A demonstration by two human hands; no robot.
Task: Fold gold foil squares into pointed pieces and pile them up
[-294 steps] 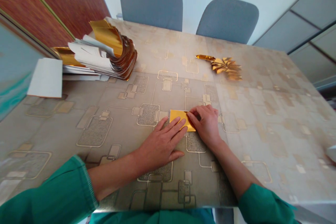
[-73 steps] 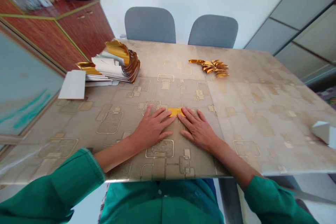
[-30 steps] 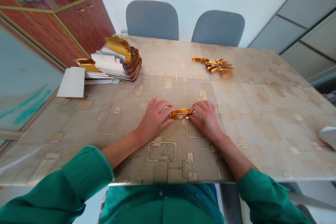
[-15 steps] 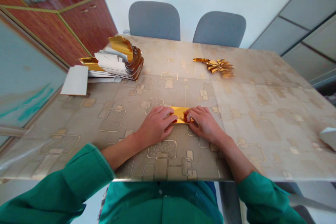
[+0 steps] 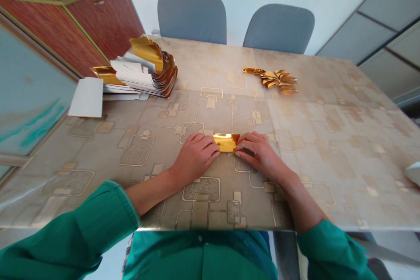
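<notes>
A folded strip of shiny gold foil paper (image 5: pixel 226 142) lies between my hands near the front middle of the table. My left hand (image 5: pixel 199 152) is closed on its left end, and my right hand (image 5: pixel 256 152) pinches its right end. The middle of the strip shows smooth and bright, while both ends are covered by fingers. Further back on the right sits a cluster of folded gold paper pieces (image 5: pixel 278 81). At the left back stands a curled stack of gold and white paper sheets (image 5: pixel 144 74).
A white card (image 5: pixel 85 97) lies by the left edge of the patterned tablecloth (image 5: pixel 164 140). Two grey chairs (image 5: pixel 192 15) (image 5: pixel 278 28) stand behind the table. A reddish wooden cabinet (image 5: pixel 105 19) is at the left back. Something white (image 5: pixel 414 171) shows at the right edge.
My right fingers have moved outward from the strip's face to its right end, baring more gold. The left hand stays on its end. The view has shifted slightly.
</notes>
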